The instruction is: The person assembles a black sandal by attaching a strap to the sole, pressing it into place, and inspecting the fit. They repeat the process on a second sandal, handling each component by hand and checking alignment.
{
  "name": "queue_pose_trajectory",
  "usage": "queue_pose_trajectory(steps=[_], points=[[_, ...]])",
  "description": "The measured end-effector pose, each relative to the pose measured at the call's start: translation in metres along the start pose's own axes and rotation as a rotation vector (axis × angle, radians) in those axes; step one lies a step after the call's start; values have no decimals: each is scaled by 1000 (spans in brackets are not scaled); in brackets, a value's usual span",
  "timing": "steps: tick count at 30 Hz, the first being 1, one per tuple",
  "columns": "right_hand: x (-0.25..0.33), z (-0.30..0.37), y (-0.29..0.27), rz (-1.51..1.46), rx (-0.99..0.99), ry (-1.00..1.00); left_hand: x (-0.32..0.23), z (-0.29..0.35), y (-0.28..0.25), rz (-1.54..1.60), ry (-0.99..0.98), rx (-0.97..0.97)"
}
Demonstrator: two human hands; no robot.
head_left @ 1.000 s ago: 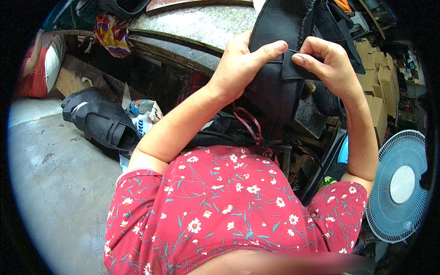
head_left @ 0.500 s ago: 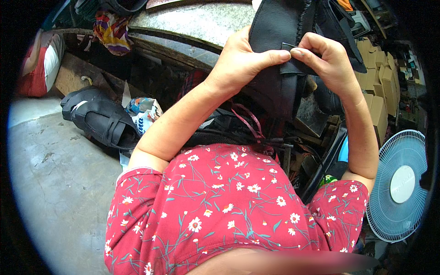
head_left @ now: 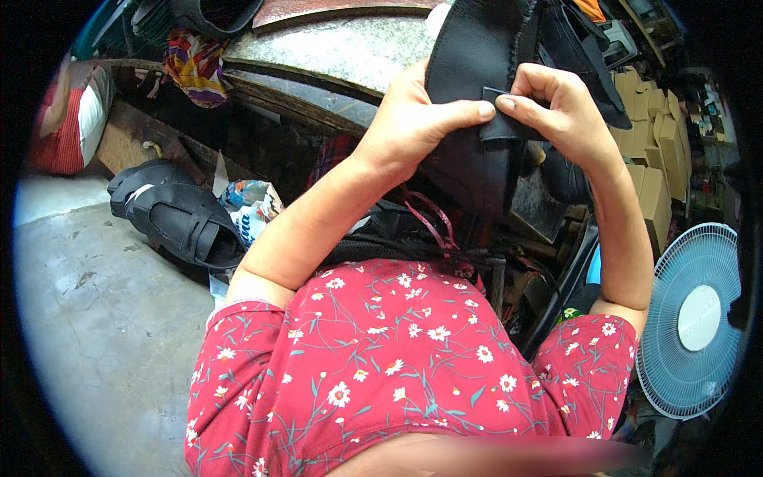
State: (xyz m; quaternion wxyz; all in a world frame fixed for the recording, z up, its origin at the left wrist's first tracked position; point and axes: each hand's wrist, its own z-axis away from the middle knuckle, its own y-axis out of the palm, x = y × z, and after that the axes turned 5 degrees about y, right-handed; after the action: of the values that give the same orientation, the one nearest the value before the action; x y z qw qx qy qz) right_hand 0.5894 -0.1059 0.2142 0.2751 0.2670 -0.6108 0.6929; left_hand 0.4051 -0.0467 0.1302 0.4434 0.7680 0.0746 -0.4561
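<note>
A black leather piece (head_left: 472, 57) with a stitched, puckered seam hangs over the far bench; it looks like part of a shoe upper. My left hand (head_left: 407, 121) grips its left edge, thumb on top and fingers hidden behind. Across the leather lies a short black strap (head_left: 502, 127), its upper edge lifted a little. My right hand (head_left: 563, 110) pinches that strap between thumb and forefinger, close to the left thumb tip. More black leather (head_left: 584, 60) spreads out beyond the right hand.
Black shoe uppers (head_left: 179, 215) lie stacked at the left beside a printed plastic bag (head_left: 253, 208). A pale worktop (head_left: 342, 48) spans the far side. Cardboard boxes (head_left: 656, 135) and a blue fan (head_left: 691, 318) stand at the right. A pink cord (head_left: 433, 219) hangs below the leather.
Both hands have shifted slightly left and down with the leather piece. The strap shows a broader face between the two thumbs.
</note>
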Motion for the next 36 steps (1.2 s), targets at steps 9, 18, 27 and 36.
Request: queue_pose_trajectory(steps=[9, 18, 27, 36], points=[[33, -16, 2, 717, -648, -516, -19, -16, 2, 76, 153, -165], [29, 13, 50, 229, -235, -37, -17, -6, -13, 102, 254, -248], [18, 18, 59, -683, -183, 159, 0, 3, 12, -31, 242, -179], [25, 6, 64, -823, -66, 216, -18, -6, 1, 269, 114, -239]])
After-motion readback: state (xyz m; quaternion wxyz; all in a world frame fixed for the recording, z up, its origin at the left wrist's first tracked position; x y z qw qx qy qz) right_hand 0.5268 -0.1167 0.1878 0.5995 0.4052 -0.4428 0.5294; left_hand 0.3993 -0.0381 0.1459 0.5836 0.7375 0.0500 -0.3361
